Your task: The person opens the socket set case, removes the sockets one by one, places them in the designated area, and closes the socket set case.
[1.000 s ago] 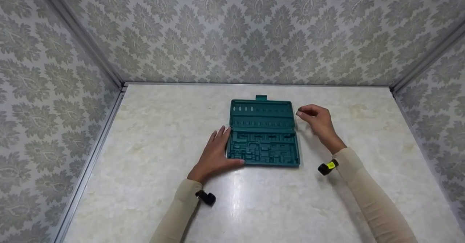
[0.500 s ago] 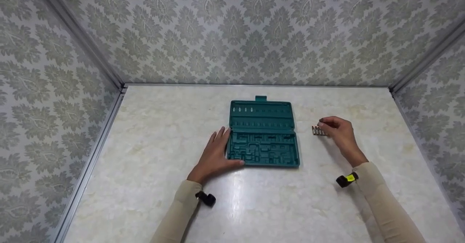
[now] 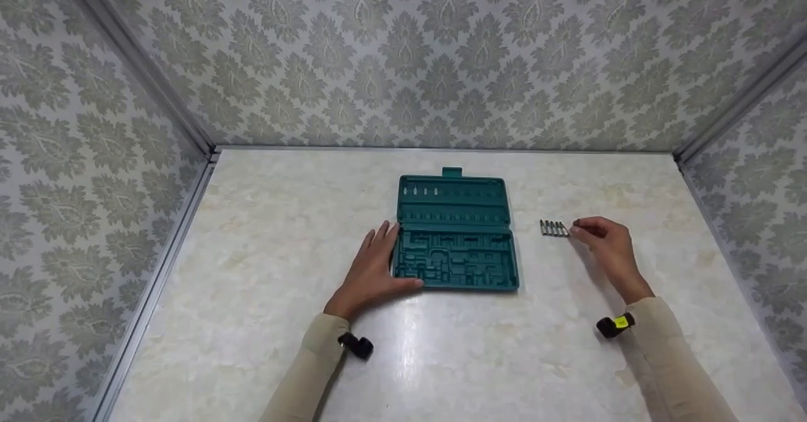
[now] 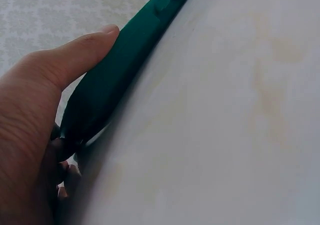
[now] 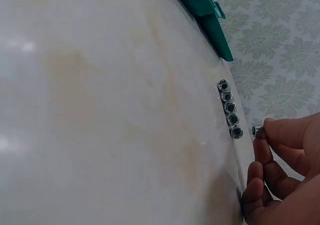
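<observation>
A green plastic case (image 3: 454, 225) lies unfolded on the table, with moulded slots in both halves. My left hand (image 3: 372, 278) rests against its near left corner, fingers straight along the left side and thumb on the front edge. In the left wrist view, the thumb (image 4: 95, 50) presses the case's side wall. To the right of the case stands or lies a row of several small metal sockets (image 3: 553, 228); the right wrist view shows their hex openings. My right hand (image 3: 608, 248) pinches another metal socket (image 5: 258, 131) between thumb and forefinger, just right of the row's end.
Several small silvery pieces (image 3: 416, 190) sit in the upper left of the lid. A latch tab (image 3: 452, 171) sticks out at the lid's far edge. The pale table (image 3: 284, 220) meets patterned walls (image 3: 410, 62) at the back and sides.
My right hand has moved right and toward me, away from the lid, uncovering the row of sockets and stopping at its right end. The left hand and case have stayed nearly still.
</observation>
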`<state>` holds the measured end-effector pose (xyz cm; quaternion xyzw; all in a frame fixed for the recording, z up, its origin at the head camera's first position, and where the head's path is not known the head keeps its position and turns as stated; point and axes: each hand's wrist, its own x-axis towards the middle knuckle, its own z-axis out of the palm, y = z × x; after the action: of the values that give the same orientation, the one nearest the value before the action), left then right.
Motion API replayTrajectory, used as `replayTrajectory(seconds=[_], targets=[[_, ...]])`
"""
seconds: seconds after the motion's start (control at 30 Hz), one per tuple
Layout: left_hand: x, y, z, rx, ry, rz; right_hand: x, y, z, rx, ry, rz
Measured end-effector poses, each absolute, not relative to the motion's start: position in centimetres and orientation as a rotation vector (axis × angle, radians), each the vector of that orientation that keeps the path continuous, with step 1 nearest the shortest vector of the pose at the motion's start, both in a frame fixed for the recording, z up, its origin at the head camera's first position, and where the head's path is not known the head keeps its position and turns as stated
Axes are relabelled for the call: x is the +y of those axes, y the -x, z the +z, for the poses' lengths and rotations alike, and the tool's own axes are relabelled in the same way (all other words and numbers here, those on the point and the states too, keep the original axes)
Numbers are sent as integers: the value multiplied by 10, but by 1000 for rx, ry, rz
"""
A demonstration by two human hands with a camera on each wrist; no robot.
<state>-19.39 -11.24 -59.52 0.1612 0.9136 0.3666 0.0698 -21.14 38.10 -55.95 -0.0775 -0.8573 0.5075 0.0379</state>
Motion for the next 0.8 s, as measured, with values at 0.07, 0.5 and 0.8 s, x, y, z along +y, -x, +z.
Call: replayTrajectory(seconds=[0.07, 0.5, 0.8], targets=[[-113, 193, -595, 2749, -475, 1100, 380, 210, -561, -2655, 230, 1502], [-111, 191, -592, 2754, -465, 1107, 379, 211, -562, -2740, 248, 1295], [-112, 192, -593, 2756, -474, 1103, 377, 216, -561, -2752, 288, 1277]])
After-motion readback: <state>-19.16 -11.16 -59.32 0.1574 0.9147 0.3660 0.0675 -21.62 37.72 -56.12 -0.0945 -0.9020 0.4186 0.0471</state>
